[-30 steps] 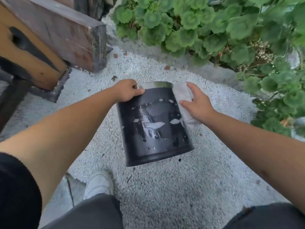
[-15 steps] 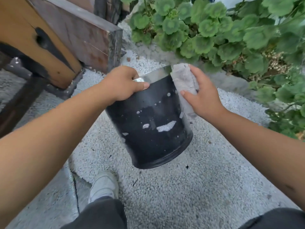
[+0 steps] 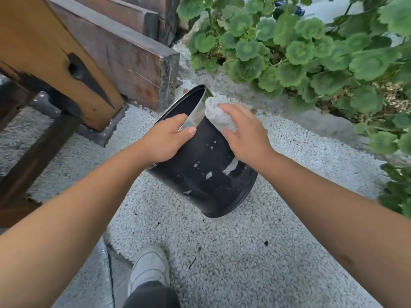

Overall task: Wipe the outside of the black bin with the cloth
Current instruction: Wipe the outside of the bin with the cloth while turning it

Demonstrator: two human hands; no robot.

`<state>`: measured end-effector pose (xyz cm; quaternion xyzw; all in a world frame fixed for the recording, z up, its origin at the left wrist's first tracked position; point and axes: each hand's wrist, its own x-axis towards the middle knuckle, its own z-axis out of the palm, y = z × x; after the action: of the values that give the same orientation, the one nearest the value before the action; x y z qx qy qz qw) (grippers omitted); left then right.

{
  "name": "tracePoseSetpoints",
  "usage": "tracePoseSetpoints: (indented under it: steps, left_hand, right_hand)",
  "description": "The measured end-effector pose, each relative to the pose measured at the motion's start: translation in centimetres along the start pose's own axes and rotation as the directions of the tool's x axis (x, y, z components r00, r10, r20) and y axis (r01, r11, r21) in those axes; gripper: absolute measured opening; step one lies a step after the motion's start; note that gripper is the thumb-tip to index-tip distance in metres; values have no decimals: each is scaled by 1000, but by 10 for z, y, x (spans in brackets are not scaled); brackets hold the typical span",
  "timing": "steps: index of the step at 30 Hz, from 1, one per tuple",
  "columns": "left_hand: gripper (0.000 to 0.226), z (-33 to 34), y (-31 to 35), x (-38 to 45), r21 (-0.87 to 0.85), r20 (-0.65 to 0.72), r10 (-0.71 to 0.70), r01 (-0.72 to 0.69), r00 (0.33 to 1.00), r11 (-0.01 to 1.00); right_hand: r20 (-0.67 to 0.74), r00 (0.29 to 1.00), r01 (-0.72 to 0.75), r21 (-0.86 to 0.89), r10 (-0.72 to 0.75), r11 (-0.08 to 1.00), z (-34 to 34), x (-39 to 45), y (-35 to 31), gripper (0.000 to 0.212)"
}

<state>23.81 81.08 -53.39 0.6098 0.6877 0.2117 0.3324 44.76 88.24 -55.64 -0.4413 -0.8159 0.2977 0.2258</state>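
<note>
Black bin (image 3: pixel 200 170) seen at centre of frame, held tilted off the ground, open mouth turned toward upper left, base toward lower right. Pale spots and streaks noted on its dark outer wall; shiny metal band visible at the rim.

Left hand (image 3: pixel 165 141) gripped the rim at the near side: thumb laid over the outer wall beside the metal band, fingers curled over the edge into the opening. Fingertips inside hidden.

Right hand (image 3: pixel 246 132) pressed a light grey cloth (image 3: pixel 216 114) flat against the upper outer wall, just right of the rim. Fingers only slightly bent, close together, laid over the bunched cloth; thumb along its lower edge. Whether the cloth was pinched or merely pressed: could not tell.

Surroundings recorded:
- Pale gravel ground (image 3: pixel 244 252) across lower and middle frame.
- Wooden beams (image 3: pixel 115 52) at upper left, one orange-brown with a dark knot, one darker and weathered behind it.
- Round-leaved green plants (image 3: pixel 300 52) at upper right, running down the right edge.
- White shoe (image 3: pixel 149 267) at bottom centre, with dark trouser fabric just below it.
- Both bare forearms entered from the lower corners.
</note>
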Motion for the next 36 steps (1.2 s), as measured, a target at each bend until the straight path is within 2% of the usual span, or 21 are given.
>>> tracePoseSetpoints:
  steps: [3,6,11,15,19,22,26,30,32,34,36]
  left_hand:
    - [35,-2,2,0,20,0,-8,8,1000,1000]
    - [33,-2,1,0,-38,5,-29,29,1000,999]
    - [34,2,-1,-2,-180,-5,-18,17,1000,983]
    - [36,0,-6,0,-204,-27,-26,20,999,979]
    - [35,-4,-10,1,-140,-60,-37,28,997,990]
    - [35,-5,-12,2,-84,-79,-34,28,996,996]
    - [38,-7,-16,5,-16,-97,-73,71,993,997]
    - [37,-4,-16,5,33,-137,-38,43,990,999]
    - [37,-1,-15,3,56,-154,-26,35,988,998]
    - [32,0,-14,1,63,-169,-24,35,985,997]
    - [28,0,-15,-2,39,-202,-31,40,979,998]
  right_hand:
    - [-18,999,44,-48,-45,998,4,3,-3,47]
    - [-60,994,90,-77,-95,993,9,-1,-6,43]
    - [-128,982,119,-137,-137,983,21,-24,-12,51]
    - [-137,969,185,-153,-207,971,28,-41,-23,49]
    - [-27,949,299,-230,-313,926,34,-55,-28,39]
    - [45,926,372,-293,-375,881,34,-59,-24,40]
    - [248,829,560,-384,-501,735,25,-67,-6,41]
    - [356,826,553,-359,-437,752,17,-81,1,44]
    - [382,830,513,-238,-406,825,8,-72,-1,50]
    - [265,898,391,-114,-351,913,-5,-56,-1,54]
    - [106,958,278,-105,-267,955,-19,-34,-2,60]
